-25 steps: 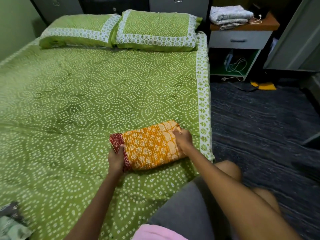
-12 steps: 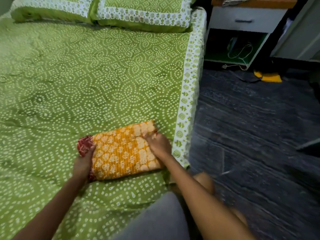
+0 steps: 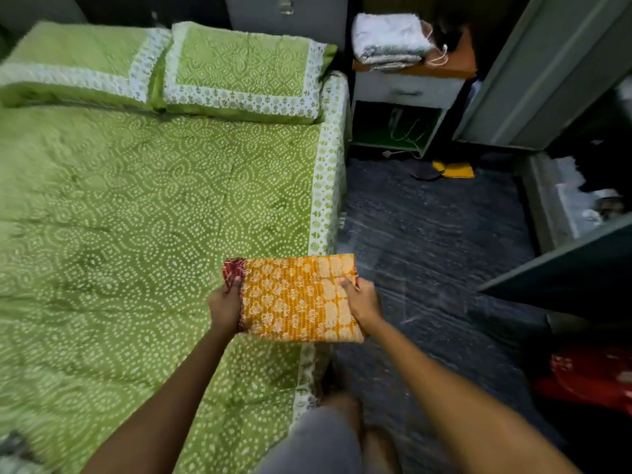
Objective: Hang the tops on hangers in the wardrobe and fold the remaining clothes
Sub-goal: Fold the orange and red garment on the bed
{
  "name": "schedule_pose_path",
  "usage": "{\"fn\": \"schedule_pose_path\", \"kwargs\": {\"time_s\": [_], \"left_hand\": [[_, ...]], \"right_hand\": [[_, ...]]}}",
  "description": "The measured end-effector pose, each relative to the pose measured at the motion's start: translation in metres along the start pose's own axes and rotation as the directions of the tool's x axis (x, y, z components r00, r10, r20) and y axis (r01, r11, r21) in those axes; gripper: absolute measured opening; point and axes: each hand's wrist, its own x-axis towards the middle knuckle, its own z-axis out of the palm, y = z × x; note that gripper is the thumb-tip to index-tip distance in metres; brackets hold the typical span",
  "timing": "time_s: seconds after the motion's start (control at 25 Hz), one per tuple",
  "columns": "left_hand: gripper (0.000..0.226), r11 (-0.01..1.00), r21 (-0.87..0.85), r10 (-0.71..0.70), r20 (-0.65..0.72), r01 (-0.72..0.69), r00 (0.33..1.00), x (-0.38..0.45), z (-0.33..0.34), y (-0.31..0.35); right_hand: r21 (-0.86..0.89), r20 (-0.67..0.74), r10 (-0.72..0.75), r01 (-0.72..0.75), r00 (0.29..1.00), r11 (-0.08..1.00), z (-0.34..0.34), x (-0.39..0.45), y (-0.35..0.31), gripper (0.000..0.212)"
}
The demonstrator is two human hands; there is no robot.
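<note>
Step in hand: the folded orange cloth (image 3: 301, 299) is up off the bed (image 3: 136, 206) and held out over the bed's right edge; judging by the task, this is a finished fold on its way to wherever folded clothes are stacked.
Where the cloth is: in the air between both hands, its left end over the green bedspread, its right end over the dark floor (image 3: 427, 241).
Left hand (image 3: 225, 307): its grip is on the red-bordered left end, thumb on top, the other fingers hidden beneath the fabric.
Right hand (image 3: 362, 302): its grip is on the right end, thumb lying over the pale patterned top, the remaining fingers under the bundle and out of sight.
Doing it well: keep the bundle level with an even pull from both ends so the layers do not slide apart; support underneath matters more than squeeze, since soft cotton sags in the middle.
Risk: letting one end go early would probably drop the fold open.
Likely landing spots: the open wardrobe door (image 3: 561, 268) stands near right; a bedside cabinet (image 3: 407, 88) at the far side already carries a stack of folded pale cloth (image 3: 386, 37). Which one is meant cannot be told.
Also about: something red (image 3: 588, 378) lies on the floor at near right, too blurred to name.
Writing and brands: none can be read; the cloth shows a floral print only, the bedspread a dotted pattern.
</note>
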Motion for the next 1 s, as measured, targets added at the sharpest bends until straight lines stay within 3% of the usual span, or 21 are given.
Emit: {"fn": "schedule_pose_path", "kwargs": {"time_s": [0.24,0.36,0.64,0.8,1.0], "left_hand": [[0.037,0.996,-0.033,0.084,0.180,-0.079,0.980,-0.058,0.056,0.149],[0.036,0.979,-0.069,0.205,0.238,-0.194,0.949,-0.072,0.093,0.202],[0.034,0.899,-0.112,0.432,0.377,-0.423,0.820,-0.090,0.186,0.291],[0.038,0.835,-0.187,0.542,0.439,-0.517,0.717,-0.110,0.258,0.341],[0.035,0.764,-0.226,0.628,0.475,-0.605,0.616,-0.126,0.354,0.427]], "right_hand": [[-0.007,-0.247,-0.067,0.067,0.967,0.998,-0.144,-0.030,-0.111,0.029],[-0.008,-0.359,-0.093,0.096,0.929,0.995,-0.187,-0.026,-0.137,0.032],[0.143,-0.532,-0.019,0.112,0.847,0.983,-0.277,-0.005,-0.159,0.031],[0.353,-0.541,0.079,0.141,0.837,0.925,-0.345,0.024,-0.172,0.026],[0.432,-0.573,0.073,0.225,0.816,0.873,-0.442,0.079,-0.204,0.033]]}}
